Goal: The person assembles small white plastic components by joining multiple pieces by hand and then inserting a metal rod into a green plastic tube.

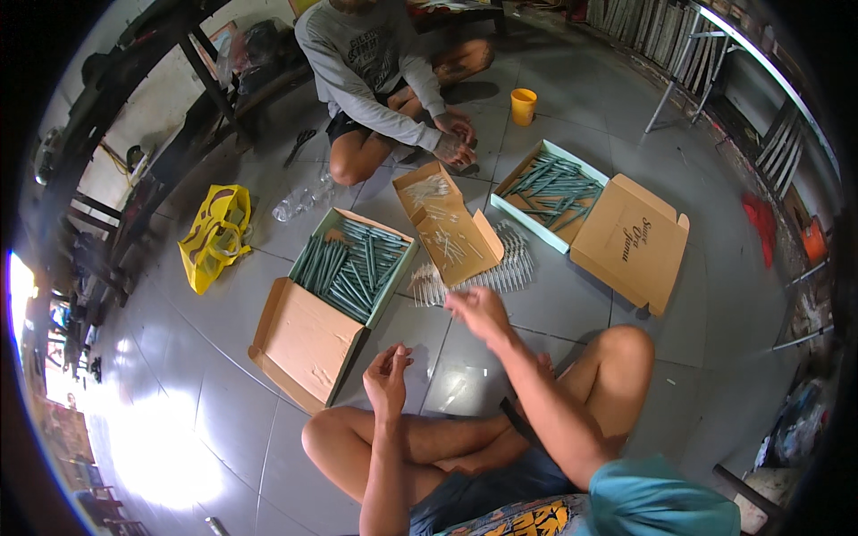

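Note:
My right hand [483,314] reaches to the near edge of a spiky row of thin, clear-white pieces [514,268] on the floor. Its fingertips are pinched together, and whatever they hold is too small to name. My left hand [386,380] is raised above my crossed legs, fingers curled in with thumb and fingertips meeting; what is between them cannot be made out. Beyond the spiky row an open brown cardboard box [483,253] holds loose thin whitish sticks. To the left, an open box [308,344] is full of dark green slim tubes [344,272].
Opposite sits a person in a grey sweatshirt [366,67], hands together behind the brown box. On the right lies another open box [630,237] with green tubes [559,188]. An orange cup [524,105], yellow bag [214,237], clear plastic bottle [304,198] and scissors [299,147] are around.

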### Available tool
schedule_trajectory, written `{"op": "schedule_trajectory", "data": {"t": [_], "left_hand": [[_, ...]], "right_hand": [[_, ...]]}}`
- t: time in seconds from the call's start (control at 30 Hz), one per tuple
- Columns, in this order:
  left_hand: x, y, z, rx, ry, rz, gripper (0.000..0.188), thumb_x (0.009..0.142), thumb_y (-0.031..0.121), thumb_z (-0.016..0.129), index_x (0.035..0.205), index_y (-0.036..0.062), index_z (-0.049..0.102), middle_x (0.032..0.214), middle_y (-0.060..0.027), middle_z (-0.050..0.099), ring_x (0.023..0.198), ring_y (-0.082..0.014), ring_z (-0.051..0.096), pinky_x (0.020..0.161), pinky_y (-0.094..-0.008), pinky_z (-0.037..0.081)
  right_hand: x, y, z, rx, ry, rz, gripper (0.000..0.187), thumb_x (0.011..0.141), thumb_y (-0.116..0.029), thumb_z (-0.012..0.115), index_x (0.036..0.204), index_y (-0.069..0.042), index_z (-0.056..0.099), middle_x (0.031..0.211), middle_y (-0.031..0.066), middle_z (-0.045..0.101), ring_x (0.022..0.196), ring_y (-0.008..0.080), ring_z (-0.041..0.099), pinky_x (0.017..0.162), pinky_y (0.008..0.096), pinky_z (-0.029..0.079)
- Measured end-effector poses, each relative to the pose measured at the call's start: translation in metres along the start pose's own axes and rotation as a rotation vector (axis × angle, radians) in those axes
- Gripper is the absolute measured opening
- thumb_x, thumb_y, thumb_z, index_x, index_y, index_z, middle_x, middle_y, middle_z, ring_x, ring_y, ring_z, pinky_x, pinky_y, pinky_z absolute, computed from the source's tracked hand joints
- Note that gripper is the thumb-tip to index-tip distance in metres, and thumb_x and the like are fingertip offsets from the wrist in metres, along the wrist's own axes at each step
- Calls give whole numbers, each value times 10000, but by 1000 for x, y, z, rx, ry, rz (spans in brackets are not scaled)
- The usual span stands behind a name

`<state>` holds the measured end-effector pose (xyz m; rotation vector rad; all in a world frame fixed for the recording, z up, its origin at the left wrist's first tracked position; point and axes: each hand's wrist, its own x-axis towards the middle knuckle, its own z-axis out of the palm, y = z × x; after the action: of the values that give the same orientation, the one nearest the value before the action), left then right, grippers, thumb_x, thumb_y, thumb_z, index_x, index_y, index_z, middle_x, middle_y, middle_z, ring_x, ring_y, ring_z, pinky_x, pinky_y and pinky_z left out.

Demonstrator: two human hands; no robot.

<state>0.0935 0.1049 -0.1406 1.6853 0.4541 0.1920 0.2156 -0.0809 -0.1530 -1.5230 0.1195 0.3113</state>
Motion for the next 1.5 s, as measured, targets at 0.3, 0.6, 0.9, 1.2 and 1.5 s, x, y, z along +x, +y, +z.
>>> {"op": "schedule_trajectory", "data": {"t": [0.3, 0.6, 0.9, 1.2, 1.5], "left_hand": [[-82, 51, 23, -281, -181, -262, 311, 968, 275, 646, 1068, -16, 693, 1030, -99, 709, 913, -139, 646, 791, -265, 515], [-105, 94, 24, -510, -219, -248, 307, 991, 241, 607, 1075, -36, 708, 1086, -137, 713, 966, -171, 656, 881, -302, 508], [-80, 121, -16, -534, 201, -136, 370, 1002, 339, 574, 1131, -3, 631, 1109, -79, 669, 889, -143, 622, 790, -289, 484], [-129, 109, 22, -579, -159, -250, 304, 982, 176, 622, 1170, -63, 632, 1080, -122, 713, 949, -130, 656, 861, -255, 509], [-141, 118, 33, -470, -79, -165, 170, 943, 114, 672, 996, -47, 676, 961, -101, 723, 844, -115, 658, 807, -243, 521]], "right_hand": [[-166, -2, 5, -59, -287, -26, 323, 985, -287, 603, 982, 33, 653, 814, 109, 708, 702, 122, 620, 629, 308, 491], [-198, -67, -18, -188, -282, -70, 206, 979, -173, 614, 1002, 30, 641, 878, 65, 710, 837, 103, 675, 765, 241, 515], [-211, -66, -31, 103, -250, 47, 207, 960, -180, 636, 916, 20, 667, 828, 45, 696, 759, 94, 622, 738, 240, 483], [-215, -81, -18, -10, -209, -59, 141, 956, -140, 647, 932, -1, 656, 779, 24, 689, 728, 69, 647, 797, 189, 478], [-221, -91, -17, -276, -221, -267, 172, 968, -133, 622, 1010, 31, 649, 900, 112, 714, 840, 153, 678, 762, 284, 516]]}}
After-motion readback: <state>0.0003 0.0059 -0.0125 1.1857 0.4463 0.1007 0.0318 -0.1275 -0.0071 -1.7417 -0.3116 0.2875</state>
